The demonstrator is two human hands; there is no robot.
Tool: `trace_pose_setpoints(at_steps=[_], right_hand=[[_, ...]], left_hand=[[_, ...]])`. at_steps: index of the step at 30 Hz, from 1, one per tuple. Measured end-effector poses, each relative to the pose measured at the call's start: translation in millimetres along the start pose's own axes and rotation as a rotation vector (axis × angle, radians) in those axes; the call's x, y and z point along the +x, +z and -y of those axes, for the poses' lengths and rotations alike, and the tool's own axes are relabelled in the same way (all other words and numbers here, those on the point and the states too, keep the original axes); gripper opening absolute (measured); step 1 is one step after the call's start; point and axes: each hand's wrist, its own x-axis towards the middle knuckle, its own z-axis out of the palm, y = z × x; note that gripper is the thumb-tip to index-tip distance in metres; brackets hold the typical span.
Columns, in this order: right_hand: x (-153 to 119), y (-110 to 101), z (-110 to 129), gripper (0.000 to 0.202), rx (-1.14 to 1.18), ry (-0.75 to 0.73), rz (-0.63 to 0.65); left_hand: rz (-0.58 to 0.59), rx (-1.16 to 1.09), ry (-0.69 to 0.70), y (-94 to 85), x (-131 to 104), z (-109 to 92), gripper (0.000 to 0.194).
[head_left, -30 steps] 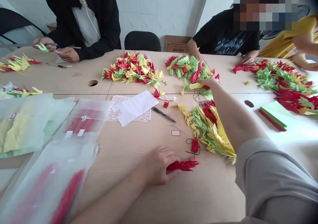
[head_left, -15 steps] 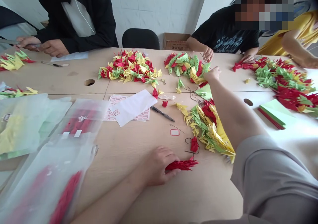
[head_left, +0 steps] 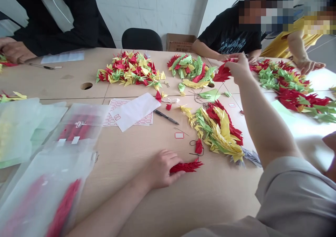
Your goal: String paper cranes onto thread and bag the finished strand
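Observation:
Low on the near table, my left hand (head_left: pixel 166 169) curls around a string of red paper cranes (head_left: pixel 187 166), whose pointed ends stick out to the right. A black thread with a loose red folded piece (head_left: pixel 198 146) lies just beyond it. My right arm reaches far forward. Between the fingers of my right hand (head_left: pixel 239 69) hangs a bunch of red paper cranes (head_left: pixel 222 73), lifted beside a coiled multicoloured crane string (head_left: pixel 194 68). Under my right forearm lies a pile of yellow, green and red crane strings (head_left: pixel 222 128), with a grey tuft at its end.
Plastic bags (head_left: pixel 60 181) of folded paper cover the left side. A pen (head_left: pixel 166 116), a needle and label sheets (head_left: pixel 126 111) lie mid-table. A heap of loose cranes (head_left: pixel 131 69) sits farther back. Several people work around the table; more crane strings (head_left: pixel 296 86) lie right.
My right hand has lifted red cranes from the far pile and moved right with them, uncovering red strings in the near pile. My left hand keeps its hold. The view has shifted slightly right.

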Motion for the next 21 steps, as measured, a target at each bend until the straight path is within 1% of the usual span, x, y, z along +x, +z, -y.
trace_pose_setpoints(at_steps=[1, 2, 3, 4, 7, 8, 9, 10, 12, 13, 14, 15, 17, 18, 19, 21], right_hand=[[-13.9, -14.2, 3.2, 0.048, 0.052, 0.016, -0.009], [-30.1, -29.4, 6.4, 0.050, 0.205, 0.024, -0.011], [-48.0, -45.1, 9.5, 0.051, 0.325, 0.005, -0.007], [-66.6, -60.8, 12.0, 0.051, 0.398, -0.021, -0.013], [-116.6, -100.9, 14.9, 0.056, 0.453, -0.132, 0.024], [-128.8, -110.0, 14.2, 0.060, 0.438, -0.180, 0.061], [-138.4, -116.3, 13.1, 0.065, 0.408, -0.217, 0.145], [-145.8, -119.8, 12.0, 0.069, 0.353, -0.244, 0.255], [-156.4, -119.6, 11.5, 0.073, 0.132, -0.246, 0.453], [-161.2, -116.5, 12.7, 0.071, -0.010, -0.230, 0.493], [-166.6, -111.8, 15.0, 0.067, -0.148, -0.214, 0.476], [-173.2, -105.9, 18.2, 0.063, -0.245, -0.211, 0.404], [-190.4, -90.6, 25.6, 0.055, -0.285, -0.261, 0.262], [-200.9, -81.3, 28.6, 0.052, -0.275, -0.305, 0.227], [-212.0, -70.9, 30.3, 0.049, -0.263, -0.353, 0.217], [-234.1, -48.3, 28.3, 0.047, -0.269, -0.428, 0.259]], left_hand=[[0.002, -0.002, -0.002, -0.2, 0.1, -0.4, 0.024], [0.004, 0.000, -0.006, -0.5, 0.3, -0.8, 0.024], [0.005, 0.004, -0.010, -0.6, 0.5, -1.3, 0.024], [0.004, 0.011, -0.014, -0.8, 0.7, -1.7, 0.024], [-0.008, 0.025, -0.018, -1.0, 1.4, -2.9, 0.023], [-0.007, 0.025, -0.019, -1.0, 1.7, -3.1, 0.022], [-0.003, 0.023, -0.021, -1.1, 2.0, -3.1, 0.022], [0.002, 0.020, -0.022, -1.1, 2.3, -3.0, 0.022], [0.003, 0.006, -0.020, -1.5, 2.6, -2.3, 0.022], [-0.005, -0.004, -0.019, -1.8, 2.7, -1.9, 0.023], [-0.015, -0.016, -0.023, -2.2, 2.6, -1.4, 0.023], [-0.028, -0.034, -0.033, -2.7, 2.4, -1.0, 0.023], [-0.062, -0.095, -0.070, -3.9, 1.8, -0.6, 0.023], [-0.084, -0.142, -0.090, -4.6, 1.3, -0.7, 0.023], [-0.114, -0.198, -0.110, -5.4, 0.7, -0.8, 0.023], [-0.193, -0.316, -0.160, -7.2, -0.4, -1.4, 0.024]])
